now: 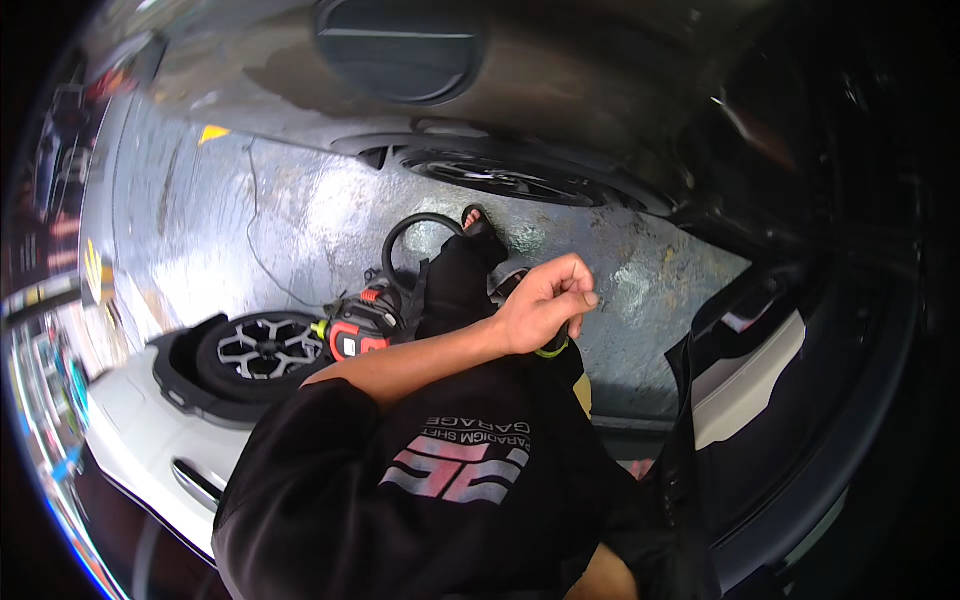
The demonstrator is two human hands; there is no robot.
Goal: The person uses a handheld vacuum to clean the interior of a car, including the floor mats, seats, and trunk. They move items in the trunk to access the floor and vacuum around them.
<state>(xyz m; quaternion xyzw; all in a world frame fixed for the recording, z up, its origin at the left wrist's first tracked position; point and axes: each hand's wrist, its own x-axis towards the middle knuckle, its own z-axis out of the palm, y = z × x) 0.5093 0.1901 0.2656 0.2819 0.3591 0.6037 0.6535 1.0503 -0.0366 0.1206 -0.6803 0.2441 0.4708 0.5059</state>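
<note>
My left hand (551, 304) is held out in front of my body with its fingers curled and the thumb against them. Just below it is a black cylindrical part with a lime-green rim (553, 349). The hand covers some of that part, and whether I grip it cannot be seen. My right hand is out of view; only a bit of bare arm (606, 576) shows at the bottom. By my legs sits a red and black machine (364, 326), probably a portable vacuum, with a black hose (390, 244) curving up from beside it.
A dark brown car body (562, 82) with a round fuel flap (401, 56) and a wheel (510, 180) stands ahead. An open car door (757, 375) lies to my right. Behind the machine is a white car (127, 405). A thin cord (255, 217) crosses the glossy grey floor (202, 255).
</note>
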